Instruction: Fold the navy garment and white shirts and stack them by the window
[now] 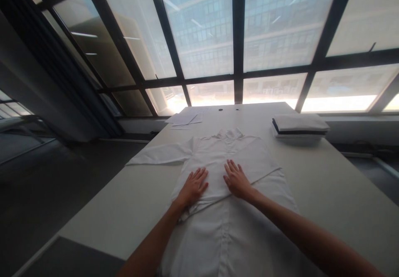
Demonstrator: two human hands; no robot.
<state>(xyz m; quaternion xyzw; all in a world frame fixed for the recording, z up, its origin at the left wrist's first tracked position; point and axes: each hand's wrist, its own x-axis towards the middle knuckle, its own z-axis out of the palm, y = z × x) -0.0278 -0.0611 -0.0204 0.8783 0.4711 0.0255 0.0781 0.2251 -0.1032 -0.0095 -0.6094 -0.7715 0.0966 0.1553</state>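
Observation:
A white shirt [230, 223] lies spread flat on the white table [343, 194], collar at the far end. One sleeve stretches out to the left; the right sleeve is folded across the chest. My left hand [193, 186] rests flat on the shirt's middle, fingers stretched out and holding nothing. My right hand [236, 180] lies flat beside it on the folded sleeve, fingers also spread.
A stack of folded garments [299, 127] sits at the table's far right. Loose papers [184, 119] lie at the far left corner. Large windows stand behind the table. Dark floor lies to the left of the table's edge.

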